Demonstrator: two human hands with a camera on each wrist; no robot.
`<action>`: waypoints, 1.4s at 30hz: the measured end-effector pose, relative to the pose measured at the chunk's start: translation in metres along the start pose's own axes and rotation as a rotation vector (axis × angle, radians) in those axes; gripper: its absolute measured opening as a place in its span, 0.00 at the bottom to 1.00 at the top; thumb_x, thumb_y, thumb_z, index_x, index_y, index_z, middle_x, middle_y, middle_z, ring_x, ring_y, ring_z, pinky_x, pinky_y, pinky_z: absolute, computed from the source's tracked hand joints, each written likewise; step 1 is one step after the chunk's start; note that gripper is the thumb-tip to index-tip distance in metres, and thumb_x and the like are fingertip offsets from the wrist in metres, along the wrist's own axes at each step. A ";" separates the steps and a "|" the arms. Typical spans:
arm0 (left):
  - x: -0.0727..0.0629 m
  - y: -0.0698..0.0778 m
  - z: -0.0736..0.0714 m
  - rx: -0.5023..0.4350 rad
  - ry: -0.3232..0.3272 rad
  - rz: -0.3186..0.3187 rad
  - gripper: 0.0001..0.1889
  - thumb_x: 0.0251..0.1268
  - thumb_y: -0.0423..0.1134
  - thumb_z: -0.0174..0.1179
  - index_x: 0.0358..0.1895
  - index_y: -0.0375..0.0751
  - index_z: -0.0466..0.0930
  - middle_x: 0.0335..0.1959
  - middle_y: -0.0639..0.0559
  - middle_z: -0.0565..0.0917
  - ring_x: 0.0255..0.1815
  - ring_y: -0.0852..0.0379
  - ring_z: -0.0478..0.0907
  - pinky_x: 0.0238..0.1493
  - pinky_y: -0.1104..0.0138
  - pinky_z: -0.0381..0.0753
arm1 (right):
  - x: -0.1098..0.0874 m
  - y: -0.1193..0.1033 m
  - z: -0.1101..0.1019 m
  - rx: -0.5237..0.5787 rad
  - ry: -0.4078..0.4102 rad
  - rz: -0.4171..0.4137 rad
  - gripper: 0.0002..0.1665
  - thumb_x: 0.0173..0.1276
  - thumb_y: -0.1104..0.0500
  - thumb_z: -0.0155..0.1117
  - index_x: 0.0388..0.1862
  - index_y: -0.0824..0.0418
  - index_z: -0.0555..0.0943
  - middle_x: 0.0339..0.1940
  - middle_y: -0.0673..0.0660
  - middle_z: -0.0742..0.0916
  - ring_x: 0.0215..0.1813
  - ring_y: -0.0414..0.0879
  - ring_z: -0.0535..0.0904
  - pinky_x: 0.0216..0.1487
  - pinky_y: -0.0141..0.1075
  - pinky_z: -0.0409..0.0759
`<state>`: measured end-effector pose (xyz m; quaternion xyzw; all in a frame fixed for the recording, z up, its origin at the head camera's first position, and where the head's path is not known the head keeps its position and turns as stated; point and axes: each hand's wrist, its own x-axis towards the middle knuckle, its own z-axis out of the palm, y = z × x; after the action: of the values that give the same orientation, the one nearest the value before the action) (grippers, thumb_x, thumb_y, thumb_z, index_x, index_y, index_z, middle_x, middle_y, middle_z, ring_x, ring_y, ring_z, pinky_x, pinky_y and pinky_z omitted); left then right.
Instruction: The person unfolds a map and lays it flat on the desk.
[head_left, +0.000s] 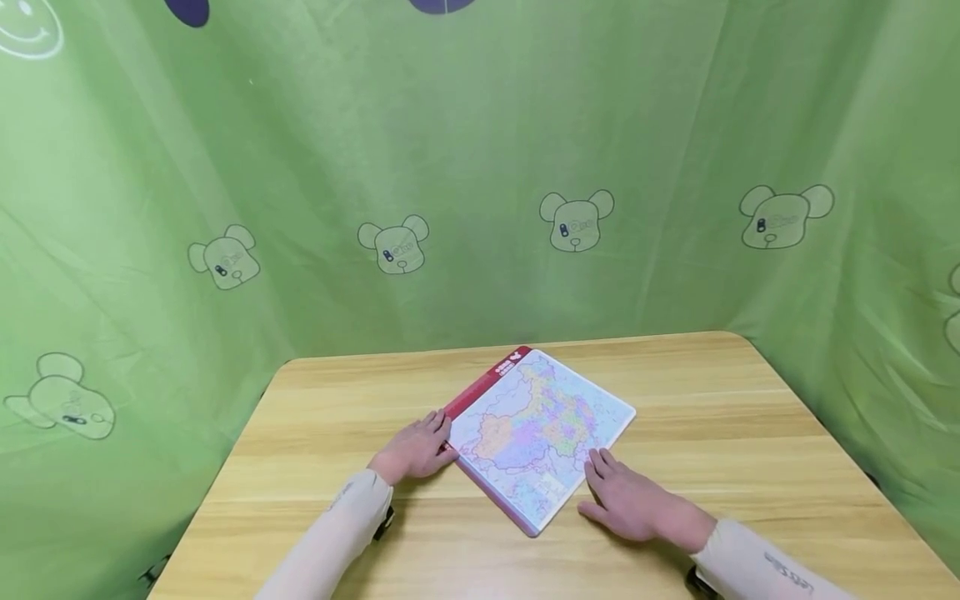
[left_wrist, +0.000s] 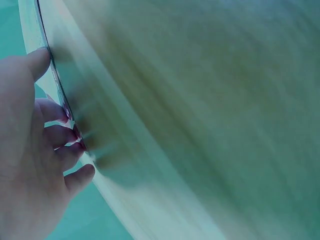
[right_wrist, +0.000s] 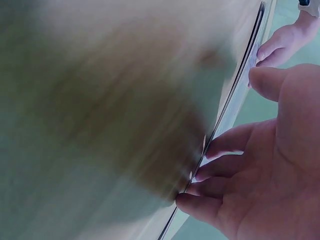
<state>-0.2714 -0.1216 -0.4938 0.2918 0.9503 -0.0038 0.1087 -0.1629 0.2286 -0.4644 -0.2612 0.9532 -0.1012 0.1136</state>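
A flat rectangular map board (head_left: 517, 437) lies turned at an angle on the wooden table, its map printed in pastel colours with a red band along the upper left side. At the board's left corner, my left hand (head_left: 416, 448) has its fingertips on the edge, thumb spread apart. My right hand (head_left: 628, 500) touches the lower right edge with extended fingers, its thumb lying off the board. In the left wrist view, the fingers of the left hand (left_wrist: 30, 150) line up along a thin edge. The right hand (right_wrist: 270, 165) shows relaxed fingers along an edge in its wrist view.
The pale wooden table (head_left: 750, 417) has rounded far corners. Behind it and along both sides hangs a green curtain (head_left: 480, 125) printed with bear heads. The board's top corner reaches near the table's far edge.
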 end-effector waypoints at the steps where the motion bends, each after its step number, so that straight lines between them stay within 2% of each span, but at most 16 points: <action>1: 0.000 0.000 0.000 0.009 -0.002 0.001 0.39 0.71 0.62 0.39 0.72 0.34 0.54 0.73 0.39 0.54 0.73 0.43 0.51 0.70 0.54 0.56 | 0.000 0.000 0.000 0.000 0.002 0.000 0.42 0.72 0.43 0.49 0.64 0.81 0.63 0.68 0.79 0.60 0.70 0.72 0.52 0.69 0.57 0.54; 7: -0.004 0.003 -0.002 0.050 -0.005 0.006 0.39 0.70 0.63 0.40 0.72 0.35 0.56 0.73 0.39 0.56 0.73 0.44 0.52 0.69 0.54 0.58 | 0.002 0.005 0.001 -0.006 0.017 -0.004 0.43 0.72 0.43 0.50 0.63 0.82 0.63 0.67 0.80 0.60 0.69 0.72 0.52 0.68 0.58 0.54; 16: -0.008 0.009 -0.002 0.084 0.051 0.049 0.38 0.69 0.62 0.43 0.69 0.33 0.62 0.70 0.36 0.61 0.71 0.41 0.57 0.67 0.54 0.62 | 0.006 0.012 -0.001 -0.006 0.016 0.025 0.43 0.72 0.43 0.51 0.62 0.83 0.63 0.67 0.81 0.60 0.69 0.73 0.53 0.68 0.58 0.55; 27: -0.010 0.012 0.000 0.088 0.104 0.056 0.39 0.68 0.63 0.44 0.68 0.32 0.64 0.69 0.38 0.64 0.69 0.42 0.60 0.66 0.57 0.64 | 0.012 0.014 -0.004 -0.031 0.022 0.020 0.42 0.71 0.47 0.54 0.61 0.85 0.63 0.65 0.82 0.61 0.67 0.75 0.55 0.67 0.58 0.57; 33: -0.011 0.014 -0.001 0.100 0.092 0.044 0.39 0.67 0.64 0.44 0.67 0.33 0.65 0.69 0.38 0.64 0.68 0.43 0.63 0.64 0.58 0.67 | 0.016 0.014 -0.005 -0.043 0.033 0.013 0.40 0.70 0.49 0.56 0.59 0.87 0.64 0.64 0.83 0.63 0.66 0.75 0.56 0.66 0.58 0.59; 42: -0.010 0.016 -0.001 0.148 0.126 0.061 0.34 0.67 0.63 0.47 0.60 0.34 0.71 0.66 0.38 0.68 0.64 0.43 0.68 0.59 0.57 0.73 | 0.020 0.019 -0.005 -0.046 0.023 0.020 0.40 0.70 0.50 0.57 0.60 0.86 0.63 0.64 0.83 0.62 0.67 0.75 0.56 0.66 0.58 0.59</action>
<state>-0.2545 -0.1136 -0.4900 0.3275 0.9430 -0.0522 0.0268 -0.1898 0.2355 -0.4680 -0.2531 0.9591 -0.0814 0.0976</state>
